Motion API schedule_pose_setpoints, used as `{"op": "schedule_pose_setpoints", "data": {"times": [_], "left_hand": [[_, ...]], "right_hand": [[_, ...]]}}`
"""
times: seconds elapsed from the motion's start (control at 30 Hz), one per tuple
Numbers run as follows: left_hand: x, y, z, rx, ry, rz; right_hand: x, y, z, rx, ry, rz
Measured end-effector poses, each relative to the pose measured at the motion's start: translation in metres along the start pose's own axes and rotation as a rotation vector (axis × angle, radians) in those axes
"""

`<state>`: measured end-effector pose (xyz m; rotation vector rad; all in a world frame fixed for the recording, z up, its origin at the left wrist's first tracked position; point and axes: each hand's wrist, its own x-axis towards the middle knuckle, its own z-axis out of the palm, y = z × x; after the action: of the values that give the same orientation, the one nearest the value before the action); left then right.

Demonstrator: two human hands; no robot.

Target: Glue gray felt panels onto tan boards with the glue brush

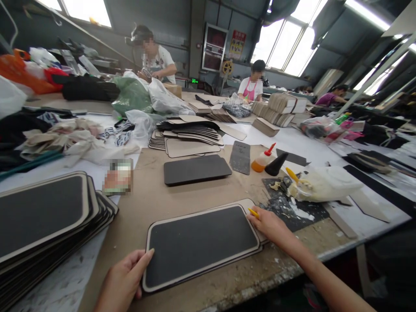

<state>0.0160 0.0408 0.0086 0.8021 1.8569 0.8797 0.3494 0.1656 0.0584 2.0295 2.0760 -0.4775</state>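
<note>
left grip (pixel 126 273) pinches dark panel (pixel 201 242); right grip (pixel 264 222) holds yellow stick (pixel 254 213)

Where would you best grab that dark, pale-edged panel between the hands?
The panel is flat and thin, so probably pinch its short ends, coming in from left and right. The left hand grips the left end, thumb on top; the right hand, holding a yellow tool, is at the other.
</note>
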Motion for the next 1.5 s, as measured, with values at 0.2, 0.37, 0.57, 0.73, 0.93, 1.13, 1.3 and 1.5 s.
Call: {"op": "schedule_pose_setpoints", "data": {"times": [0.2, 0.37, 0.57, 0.73, 0.93, 1.13, 1.3, 1.5], "left_hand": [[0.003, -0.006, 0.001, 0.021, 0.045, -0.015], [0.007, -0.015, 0.002, 0.026, 0.064, -0.045], [0.005, -0.007, 0.0, 0.055, 0.047, -0.028], [0.002, 0.001, -0.002, 0.058, 0.0, -0.042], [-0.004, 0.01, 0.0, 0.039, 0.027, 0.011], [-0.007, 0.012, 0.0, 0.03, 0.043, 0.041], [-0.008, 0.014, -0.001, 0.037, 0.036, 0.047], [-0.008, 0.014, -0.004, 0.075, 0.001, 0.042]], "right_hand": [[0.001, -0.007, 0.0, -0.017, -0.039, -0.086], [-0.005, -0.003, -0.004, 0.081, -0.04, -0.158], [-0.027, -0.004, 0.002, -0.097, -0.029, -0.151], [-0.043, 0.0, 0.005, -0.114, -0.036, -0.174], [-0.036, 0.009, 0.016, -0.083, 0.036, -0.05], [-0.028, 0.008, 0.018, 0.048, -0.025, 0.038], [-0.027, 0.009, 0.016, 0.141, -0.024, 0.073], [-0.032, 0.005, 0.014, 0.215, -0.007, 0.072]]}}
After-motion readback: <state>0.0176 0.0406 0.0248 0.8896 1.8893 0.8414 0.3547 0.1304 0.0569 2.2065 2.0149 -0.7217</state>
